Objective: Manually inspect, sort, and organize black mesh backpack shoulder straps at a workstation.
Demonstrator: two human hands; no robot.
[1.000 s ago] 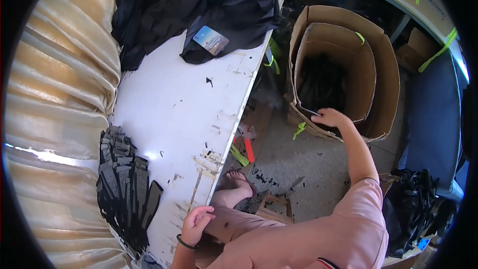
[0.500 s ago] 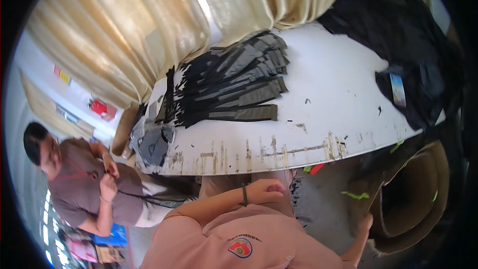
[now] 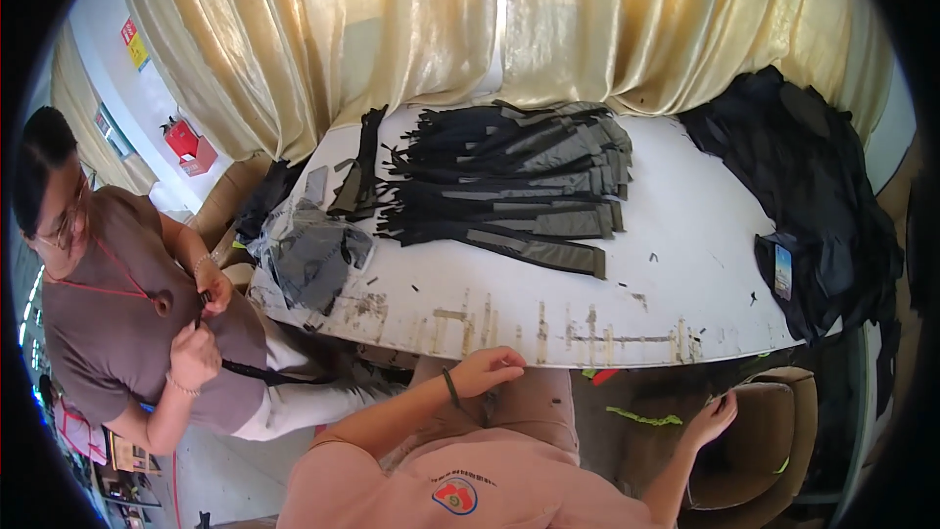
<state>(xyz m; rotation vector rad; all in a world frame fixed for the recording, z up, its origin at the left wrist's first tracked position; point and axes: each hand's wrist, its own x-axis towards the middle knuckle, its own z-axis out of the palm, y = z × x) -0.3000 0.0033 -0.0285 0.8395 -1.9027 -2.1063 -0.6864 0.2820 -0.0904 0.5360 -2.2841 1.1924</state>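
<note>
My left hand (image 3: pixel 492 370) is at the near table edge, palm down, fingers loosely bent and a little apart, with nothing visible in it. Out to the right, my right hand (image 3: pixel 713 418) is over the rim of a cardboard box (image 3: pixel 801 431). Its thumb and fingers are pinched together; a small thin bit may show at the tips, too small to name. Beyond my left hand, on the white table (image 3: pixel 676 235), a fanned row of black-and-grey fabric strips (image 3: pixel 509 181) lies with frayed ends to the left.
Dark garments (image 3: pixel 798 186) heap at the table's right end, with a printed card (image 3: pixel 782 271) on them. A clear plastic bag (image 3: pixel 308 260) with grey cloth lies at the left corner. On the left a co-worker (image 3: pixel 147 309) handles a black strap. Yellow-green scrap (image 3: pixel 643 416) lies near the box.
My view has turned, so the table and box appear shifted. My right hand has risen from beside the box to over its rim. The fingers of my left hand have loosened.
</note>
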